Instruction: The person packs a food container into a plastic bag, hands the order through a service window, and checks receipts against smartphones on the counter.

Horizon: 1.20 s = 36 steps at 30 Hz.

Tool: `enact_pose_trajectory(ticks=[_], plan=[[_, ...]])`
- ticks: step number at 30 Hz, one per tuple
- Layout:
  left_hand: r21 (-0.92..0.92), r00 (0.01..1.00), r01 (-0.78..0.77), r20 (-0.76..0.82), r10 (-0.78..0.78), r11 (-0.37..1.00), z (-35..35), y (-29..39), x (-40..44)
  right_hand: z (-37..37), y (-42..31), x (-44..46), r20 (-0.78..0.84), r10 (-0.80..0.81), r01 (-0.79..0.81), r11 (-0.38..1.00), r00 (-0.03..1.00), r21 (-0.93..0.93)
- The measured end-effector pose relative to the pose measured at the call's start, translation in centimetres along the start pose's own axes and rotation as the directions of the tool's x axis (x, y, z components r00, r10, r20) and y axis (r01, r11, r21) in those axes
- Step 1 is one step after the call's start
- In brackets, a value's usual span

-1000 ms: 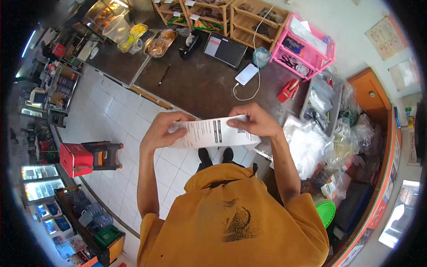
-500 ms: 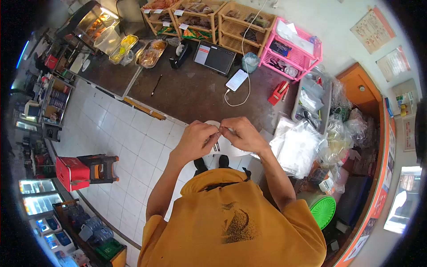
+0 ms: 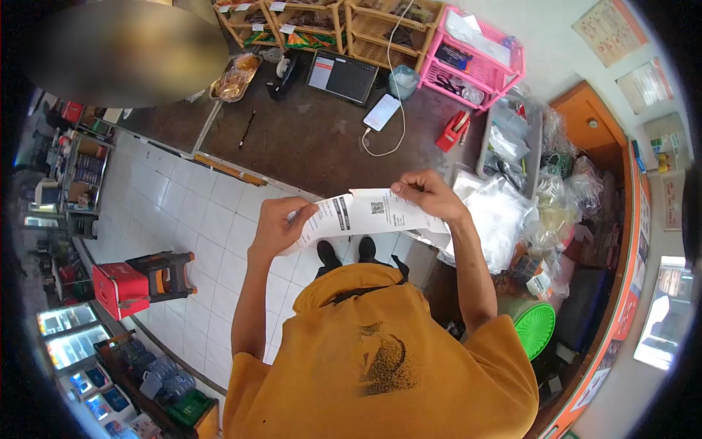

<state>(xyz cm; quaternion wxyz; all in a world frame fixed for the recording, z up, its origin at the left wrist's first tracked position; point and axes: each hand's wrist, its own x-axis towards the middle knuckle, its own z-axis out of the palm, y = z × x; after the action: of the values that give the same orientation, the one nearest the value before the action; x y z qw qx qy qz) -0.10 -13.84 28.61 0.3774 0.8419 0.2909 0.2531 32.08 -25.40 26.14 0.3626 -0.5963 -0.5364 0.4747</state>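
A white printed receipt (image 3: 364,213) with a QR code and black text blocks stretches between my hands, in front of the counter's edge. Its left end is pinched by my left hand (image 3: 281,224), thumb on top. My right hand (image 3: 433,193) grips the upper right part between thumb and bent fingers. A notch or small tear shows in the paper's upper edge, near the middle. Whether it runs further down I cannot tell.
On the dark counter (image 3: 292,146) lie a phone (image 3: 382,113) with a white cable, a pencil (image 3: 247,129), a tablet (image 3: 342,76) and a red tape dispenser (image 3: 453,132). Clear plastic bags (image 3: 490,227) are stacked at the right. A red box (image 3: 121,289) stands at the left.
My hands were close together at the paper's upper edge; now they are wide apart, with the receipt spread between them and its print showing. A notch now shows in its edge.
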Motion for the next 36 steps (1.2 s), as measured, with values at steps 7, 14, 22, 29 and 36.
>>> enact_pose_trajectory(ticks=[7, 14, 22, 29, 36], plan=[[-0.055, 0.817, 0.425, -0.406, -0.409, 0.904, -1.4, -2.4, -2.9, -1.0, 5.5, -1.6, -0.145, 0.015, -0.059, 0.951, 0.989, -0.303], [-0.067, 0.995, 0.092, 0.053, -0.088, 0.994, 4.7, -1.8, -2.2, 8.2, -1.5, 3.3, 0.225, -0.218, 0.265, 0.942, 0.950, -0.206], [0.015, 0.974, -0.176, 0.149, 0.172, 0.984, 6.1, -7.2, -3.7, 7.6, 5.6, -3.3, -0.389, -0.022, -0.066, 0.975, 0.921, -0.212], [-0.186, 0.560, -0.141, 0.795, 0.233, 0.972, 15.8, -5.6, -3.9, 21.8, 9.7, -21.6, -0.919, 0.387, -0.405, 0.854, 0.075, 0.327], [-0.338, -0.065, -0.122, 0.941, 0.332, 0.933, 30.1, 2.5, -14.1, 36.7, 9.2, -39.1, -0.708, 0.485, -0.309, 0.665, -0.514, 0.680]])
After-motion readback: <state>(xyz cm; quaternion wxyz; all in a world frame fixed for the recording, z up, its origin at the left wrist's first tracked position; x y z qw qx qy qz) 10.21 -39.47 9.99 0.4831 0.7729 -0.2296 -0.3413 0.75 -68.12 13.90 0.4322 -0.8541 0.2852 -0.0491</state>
